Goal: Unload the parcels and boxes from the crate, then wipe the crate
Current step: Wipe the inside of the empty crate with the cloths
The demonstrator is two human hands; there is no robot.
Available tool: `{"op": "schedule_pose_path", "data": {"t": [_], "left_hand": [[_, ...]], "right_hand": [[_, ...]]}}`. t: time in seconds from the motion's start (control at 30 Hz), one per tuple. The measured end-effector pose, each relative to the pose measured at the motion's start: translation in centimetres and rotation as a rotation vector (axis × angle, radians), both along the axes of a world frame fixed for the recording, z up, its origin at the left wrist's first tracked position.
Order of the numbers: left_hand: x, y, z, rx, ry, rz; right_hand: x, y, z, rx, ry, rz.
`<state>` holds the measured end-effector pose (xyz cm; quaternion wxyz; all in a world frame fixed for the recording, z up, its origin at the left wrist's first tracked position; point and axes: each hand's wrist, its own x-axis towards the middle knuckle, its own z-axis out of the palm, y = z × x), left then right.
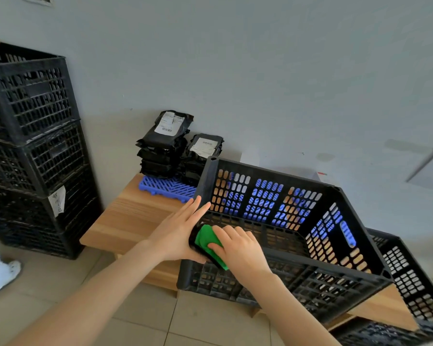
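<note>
Straight-fingered left hand [180, 231] braces the tilted crate [273, 171]; right hand [240, 248] grips a cloth [205, 237] under curled fingers. Hard rubbing could tip it off the table [130, 216].

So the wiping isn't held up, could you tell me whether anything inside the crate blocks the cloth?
Nothing visible does: the crate holds nothing, and the right hand holds the green cloth against its rim.

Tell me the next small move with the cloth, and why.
Probably slide the cloth rightward along the near rim of the crate. The right hand holds it on the near left corner, the left hand braces that corner flat, and the crate looks empty, with the parcels stacked behind.
</note>
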<state>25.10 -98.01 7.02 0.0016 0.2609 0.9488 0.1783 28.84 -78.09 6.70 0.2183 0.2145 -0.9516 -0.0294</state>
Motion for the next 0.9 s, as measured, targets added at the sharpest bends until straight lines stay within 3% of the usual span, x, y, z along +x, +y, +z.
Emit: {"op": "schedule_pose_path", "data": {"t": [0.27,0.63,0.9], "left_hand": [[0.6,0.2,0.5,0.003,-0.045,0.019],[0.0,0.3,-0.6,0.001,0.018,0.037],[-0.1,0.2,-0.5,-0.126,0.058,0.072]], "right_hand": [[3.4,10.2,0.2,0.046,-0.046,-0.143],[1.1,-0.5,-0.6,-0.050,0.045,-0.115],[1.2,2.3,-1.6,-0.008,0.093,-0.017]]}}
